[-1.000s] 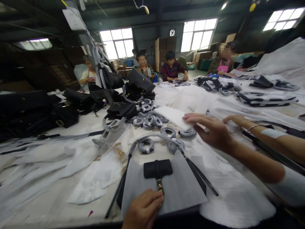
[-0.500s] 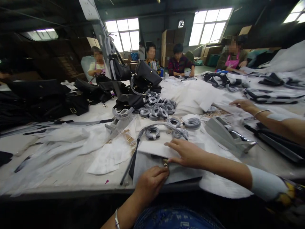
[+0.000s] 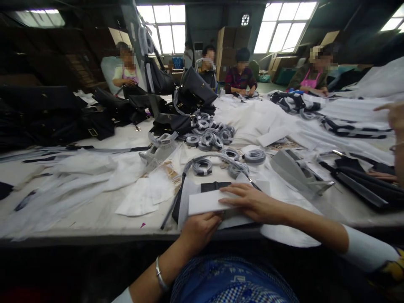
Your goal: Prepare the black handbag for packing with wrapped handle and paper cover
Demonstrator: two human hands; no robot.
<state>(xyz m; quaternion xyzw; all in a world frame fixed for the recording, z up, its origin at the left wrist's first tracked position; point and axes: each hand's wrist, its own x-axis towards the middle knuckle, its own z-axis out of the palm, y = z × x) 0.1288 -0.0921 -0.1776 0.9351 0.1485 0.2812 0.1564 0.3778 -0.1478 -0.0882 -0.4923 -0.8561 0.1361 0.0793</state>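
Note:
A black bag (image 3: 216, 185) with white sheeting over it lies at the table's front edge, its wrapped strap (image 3: 183, 179) arching behind. On top sits a folded white foam piece (image 3: 203, 203). My right hand (image 3: 257, 203) rests on the foam's right end, fingers spread and pointing left. At the foam's lower edge is my left hand (image 3: 201, 229), its fingers pressed together; what they hold, if anything, is hidden.
Coiled grey straps (image 3: 211, 139) lie behind the bag. White sheets (image 3: 139, 198) and black bags (image 3: 104, 113) are to the left. A grey wrapped piece (image 3: 293, 172) and another black bag (image 3: 362, 181) are to the right, near a person's hand (image 3: 396, 115). Several people sit across the table.
The white foam has folded down toward me, uncovering black material behind it and hiding the metal clasp. The neighbour's arm at right has moved rightward. The view has tilted down slightly.

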